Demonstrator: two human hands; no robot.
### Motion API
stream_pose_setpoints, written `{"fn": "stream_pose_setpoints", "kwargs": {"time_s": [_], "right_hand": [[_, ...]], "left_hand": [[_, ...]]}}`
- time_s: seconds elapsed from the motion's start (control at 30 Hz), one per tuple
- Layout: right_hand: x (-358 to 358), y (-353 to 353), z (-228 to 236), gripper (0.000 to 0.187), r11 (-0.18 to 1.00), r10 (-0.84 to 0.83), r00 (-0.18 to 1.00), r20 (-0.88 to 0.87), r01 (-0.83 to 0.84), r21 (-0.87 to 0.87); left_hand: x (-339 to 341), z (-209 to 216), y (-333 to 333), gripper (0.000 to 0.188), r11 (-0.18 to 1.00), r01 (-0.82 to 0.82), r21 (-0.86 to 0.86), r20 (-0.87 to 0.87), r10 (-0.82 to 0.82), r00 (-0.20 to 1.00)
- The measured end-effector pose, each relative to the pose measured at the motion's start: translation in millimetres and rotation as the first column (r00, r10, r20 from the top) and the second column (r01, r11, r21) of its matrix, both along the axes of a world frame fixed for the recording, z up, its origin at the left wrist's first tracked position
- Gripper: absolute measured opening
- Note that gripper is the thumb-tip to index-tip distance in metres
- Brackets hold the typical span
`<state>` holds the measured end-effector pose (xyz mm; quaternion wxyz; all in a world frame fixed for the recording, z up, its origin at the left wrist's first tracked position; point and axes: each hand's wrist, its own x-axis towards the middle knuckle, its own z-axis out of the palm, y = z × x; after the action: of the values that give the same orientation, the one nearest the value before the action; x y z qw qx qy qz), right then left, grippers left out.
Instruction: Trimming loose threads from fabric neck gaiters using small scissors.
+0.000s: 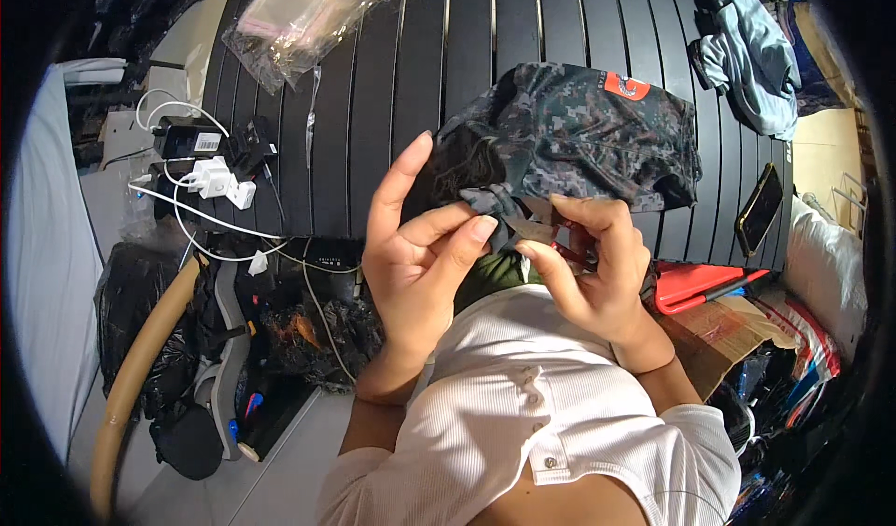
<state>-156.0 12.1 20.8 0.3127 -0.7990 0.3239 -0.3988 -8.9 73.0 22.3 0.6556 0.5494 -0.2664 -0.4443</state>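
A dark camouflage garment (597, 143) with an orange-red patch lies bunched on the black slatted table, one edge hanging toward me. My left hand (411, 269) pinches a fold of its near edge between thumb and a finger, while the index finger points up. Close beside that fold, my right hand (602, 265) is closed, thumb and index finger near each other. Within it shows a small thing with red parts (573, 238) and a flat brownish piece at its tip; the fingers cover most of it, so its kind is unclear.
Clear plastic bags (303, 8) lie at the table's far left. White chargers and cables (215, 179) crowd the left edge. A phone (761, 209) rests at the right edge, below a grey-blue cloth (751, 55). A red plastic item (691, 285) and cardboard (723, 335) sit lower right.
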Motion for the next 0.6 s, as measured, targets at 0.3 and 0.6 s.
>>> {"fn": "stream_pose_setpoints", "kwargs": {"time_s": [0.3, 0.6], "right_hand": [[1.7, 1.9, -1.7, 0.037, 0.999, -0.036, 0.999, 0.020, 0.035, 0.022], [3.2, 1.4, -2.8, 0.036, 0.998, -0.047, 0.998, 0.043, 0.046, 0.030]], "left_hand": [[-4.6, -6.5, 2.6, 0.013, 0.999, -0.034, 0.015, 0.055, 0.033, 0.998], [-7.4, -11.0, 1.8, 0.013, 0.996, -0.078, -0.032, 0.093, 0.081, 0.992]]}}
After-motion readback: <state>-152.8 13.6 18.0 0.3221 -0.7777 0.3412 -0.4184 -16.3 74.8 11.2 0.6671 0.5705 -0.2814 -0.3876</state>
